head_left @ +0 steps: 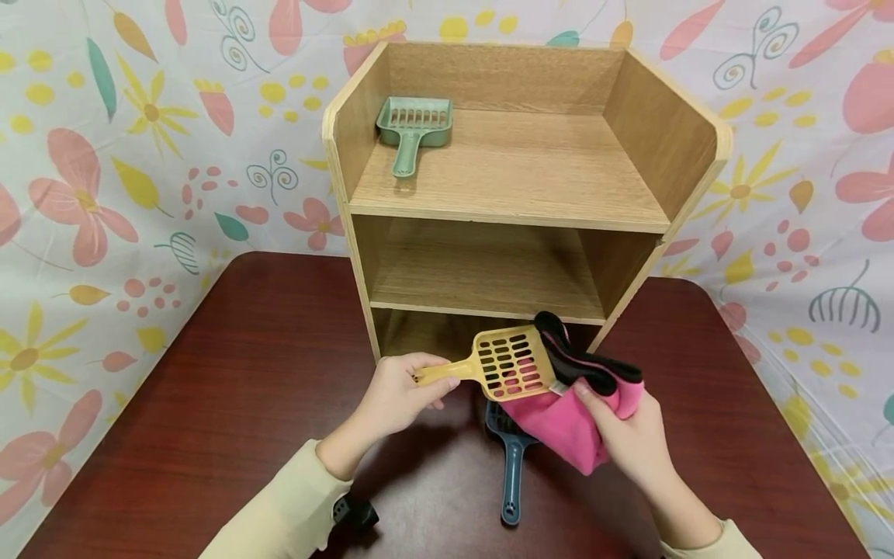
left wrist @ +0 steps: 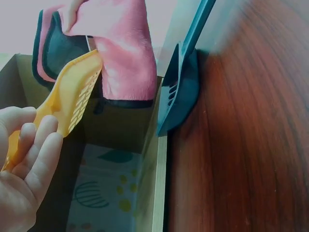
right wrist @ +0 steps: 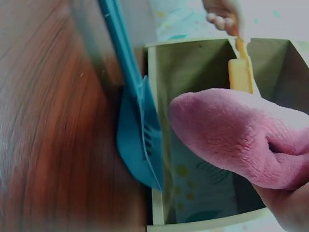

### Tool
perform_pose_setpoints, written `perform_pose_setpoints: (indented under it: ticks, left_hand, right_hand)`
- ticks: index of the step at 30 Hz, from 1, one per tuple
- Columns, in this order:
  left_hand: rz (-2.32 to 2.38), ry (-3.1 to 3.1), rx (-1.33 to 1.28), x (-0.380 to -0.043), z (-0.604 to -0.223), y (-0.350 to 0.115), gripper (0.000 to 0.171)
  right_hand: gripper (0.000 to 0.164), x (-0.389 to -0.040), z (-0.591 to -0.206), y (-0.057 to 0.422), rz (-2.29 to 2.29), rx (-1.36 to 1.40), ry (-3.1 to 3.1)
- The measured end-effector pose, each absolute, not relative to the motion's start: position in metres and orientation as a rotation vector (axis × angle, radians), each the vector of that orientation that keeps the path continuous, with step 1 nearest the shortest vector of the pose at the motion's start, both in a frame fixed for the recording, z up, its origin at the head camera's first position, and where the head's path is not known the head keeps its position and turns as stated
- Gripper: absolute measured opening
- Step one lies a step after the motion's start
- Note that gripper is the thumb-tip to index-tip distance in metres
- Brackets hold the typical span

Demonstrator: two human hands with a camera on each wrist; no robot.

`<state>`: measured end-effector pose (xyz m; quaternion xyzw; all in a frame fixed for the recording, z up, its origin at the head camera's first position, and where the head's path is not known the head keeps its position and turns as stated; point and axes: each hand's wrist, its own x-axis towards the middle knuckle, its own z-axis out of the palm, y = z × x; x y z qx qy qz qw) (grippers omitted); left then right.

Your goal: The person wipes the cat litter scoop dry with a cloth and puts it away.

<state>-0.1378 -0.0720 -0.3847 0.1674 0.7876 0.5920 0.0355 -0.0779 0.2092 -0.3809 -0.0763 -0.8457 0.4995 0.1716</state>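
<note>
My left hand (head_left: 401, 392) pinches the handle of a yellow slotted litter scoop (head_left: 513, 363) between thumb and fingers. In my right hand (head_left: 632, 435) is a folded pink cloth (head_left: 559, 427) with black edging, its fuzzy surface filling much of the right wrist view. The scoop's head overlaps the cloth in the head view; in the left wrist view its front edge is right at the cloth. Below them, a dark blue litter scoop (head_left: 512, 473) lies on the table, its head leaning by the shelf front and partly hidden by the cloth.
A wooden shelf unit (head_left: 503, 217) with three levels stands at the back of the dark red table (head_left: 279, 373). On its top level, at the left, a green scoop (head_left: 407, 151) rests in a matching green holder (head_left: 436, 138). Flower-patterned fabric (head_left: 174, 155) hangs behind.
</note>
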Motion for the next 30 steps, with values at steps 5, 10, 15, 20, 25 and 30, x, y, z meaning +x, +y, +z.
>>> perform_pose_setpoints:
  ticks: [5, 10, 15, 20, 25, 30]
  left_hand:
    - [1.794, 2.479, 0.541, -0.135, -0.386, -0.07, 0.024]
    - [1.764, 2.584, 0.639, -0.133, -0.387, -0.068, 0.023]
    - [1.783, 2.616, 0.682, -0.135, -0.387, -0.069, 0.022]
    - [1.827, 2.655, 0.727, -0.136, -0.383, -0.074, 0.023]
    - [1.842, 2.686, 0.763, -0.136, -0.378, -0.081, 0.02]
    - [1.777, 2.776, 0.859, -0.134, -0.374, -0.088, 0.018]
  right_hand:
    - [0.006, -0.08, -0.376, 0.208, 2.046, -0.426, -2.066]
    - [0.007, -0.082, -0.375, 0.203, 2.345, -0.401, -1.795]
    - [0.004, -0.082, -0.375, 0.204, 2.349, -0.439, -1.756]
    - [0.007, -0.082, -0.376, 0.213, 2.264, -0.44, -1.825]
    - [0.012, -0.08, -0.376, 0.223, 2.184, -0.398, -1.917]
    - [0.009, -0.077, -0.374, 0.234, 2.085, -0.404, -2.038]
